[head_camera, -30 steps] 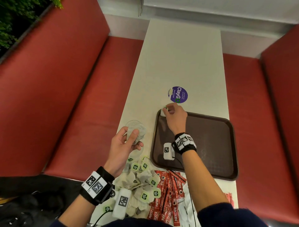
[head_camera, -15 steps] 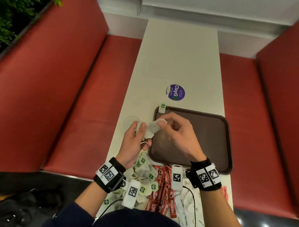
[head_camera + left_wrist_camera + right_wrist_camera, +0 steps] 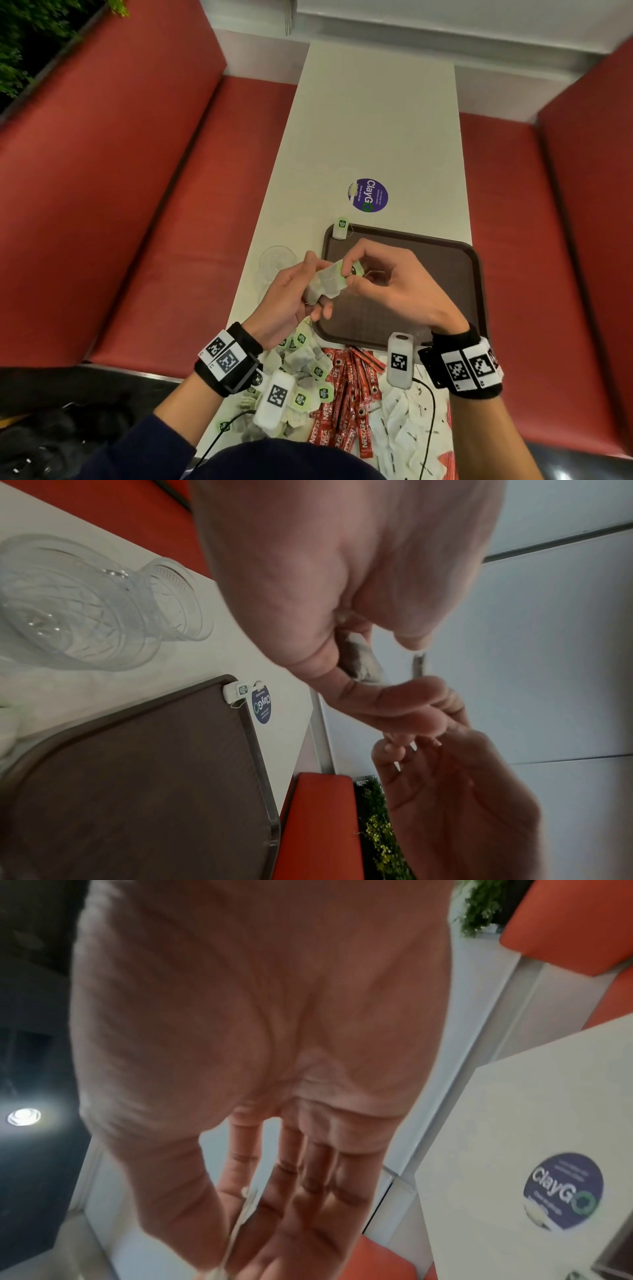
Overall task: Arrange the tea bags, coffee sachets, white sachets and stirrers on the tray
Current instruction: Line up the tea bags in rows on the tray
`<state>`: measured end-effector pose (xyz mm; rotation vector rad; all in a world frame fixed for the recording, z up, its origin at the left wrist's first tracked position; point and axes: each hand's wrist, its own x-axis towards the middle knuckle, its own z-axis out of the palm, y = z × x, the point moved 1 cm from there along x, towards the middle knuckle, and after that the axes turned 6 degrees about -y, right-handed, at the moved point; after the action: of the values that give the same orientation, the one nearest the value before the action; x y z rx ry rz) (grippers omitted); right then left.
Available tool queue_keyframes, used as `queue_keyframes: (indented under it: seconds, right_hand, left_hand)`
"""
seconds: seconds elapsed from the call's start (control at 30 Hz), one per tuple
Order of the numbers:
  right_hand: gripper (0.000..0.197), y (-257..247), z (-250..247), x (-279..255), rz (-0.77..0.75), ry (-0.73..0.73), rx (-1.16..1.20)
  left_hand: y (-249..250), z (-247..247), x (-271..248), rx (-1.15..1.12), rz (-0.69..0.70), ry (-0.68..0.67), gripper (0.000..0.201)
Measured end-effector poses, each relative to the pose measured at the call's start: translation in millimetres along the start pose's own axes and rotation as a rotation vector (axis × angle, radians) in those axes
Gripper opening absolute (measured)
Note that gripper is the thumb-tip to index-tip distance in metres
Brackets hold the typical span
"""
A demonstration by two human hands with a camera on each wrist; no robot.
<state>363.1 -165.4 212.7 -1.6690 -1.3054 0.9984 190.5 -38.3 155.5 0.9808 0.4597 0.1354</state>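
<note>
My left hand (image 3: 301,291) holds a small stack of white tea bags (image 3: 323,286) above the near left corner of the brown tray (image 3: 445,274). My right hand (image 3: 383,281) pinches the green tag end of the top tea bag in that stack. One tea bag with a green tag (image 3: 340,228) lies on the tray's far left corner, also in the left wrist view (image 3: 240,691). Near my body lie a pile of loose tea bags (image 3: 308,377), red coffee sachets (image 3: 346,394) and white sachets (image 3: 404,428). Stirrers are not seen clearly.
Clear plastic cups (image 3: 277,263) stand on the white table (image 3: 376,120) left of the tray, shown large in the left wrist view (image 3: 85,601). A purple round sticker (image 3: 368,195) is beyond the tray. Red bench seats flank the table on both sides.
My right hand left the tea bag on the tray's far corner and came back to the stack in my left hand, which moved from the cups to over the tray's corner.
</note>
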Motion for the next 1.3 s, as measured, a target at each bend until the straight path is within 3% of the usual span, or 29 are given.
queue_keyframes:
  seconds: [0.13, 0.2, 0.3, 0.43, 0.57, 0.67, 0.77, 0.83, 1.03, 1.3]
  right_hand:
    - [0.031, 4.1, -8.7, -0.7, 0.019, 0.036, -0.044]
    - [0.038, 6.8, -5.9, 0.7, 0.038, 0.179, 0.055]
    - [0.031, 17.9, 5.6, 6.1, 0.098, 0.380, 0.244]
    - [0.016, 45.3, 25.5, 16.3, 0.126, 0.369, 0.320]
    - [0.015, 66.4, 20.2, 28.4, 0.149, 0.532, 0.507]
    - [0.019, 103.9, -2.7, 47.8, 0.267, 0.654, 0.371]
    - [0.027, 152.1, -18.3, 74.4, 0.423, 0.664, 0.162]
    - [0.032, 181.9, -19.8, 94.7, 0.497, 0.623, 0.167]
    - [0.041, 241.7, -9.7, 142.9, 0.572, 0.504, 0.056]
    - [0.036, 247.8, -3.4, 151.8, 0.582, 0.584, -0.009]
  left_hand:
    - [-1.7, -1.0, 4.8, 0.111, 0.067, -0.005, 0.030]
    - [-3.2, 1.0, 9.2, 0.126, 0.094, 0.057, 0.021]
    - [-6.2, 6.4, 17.4, 0.101, 0.141, 0.175, 0.025]
    - [-15.0, 10.2, 27.1, 0.144, 0.151, 0.257, 0.023]
    - [-23.6, 4.3, 27.8, 0.171, 0.138, 0.324, 0.017]
    - [-24.7, -5.8, 24.1, 0.159, 0.126, 0.365, 0.019]
    - [-23.9, -14.3, 16.6, 0.131, 0.116, 0.397, 0.021]
    - [-22.5, -19.3, 11.4, 0.115, 0.108, 0.421, 0.021]
    - [-18.1, -33.0, -0.7, 0.059, 0.086, 0.449, 0.025]
    - [-13.7, -44.3, -8.4, 0.014, 0.086, 0.464, 0.024]
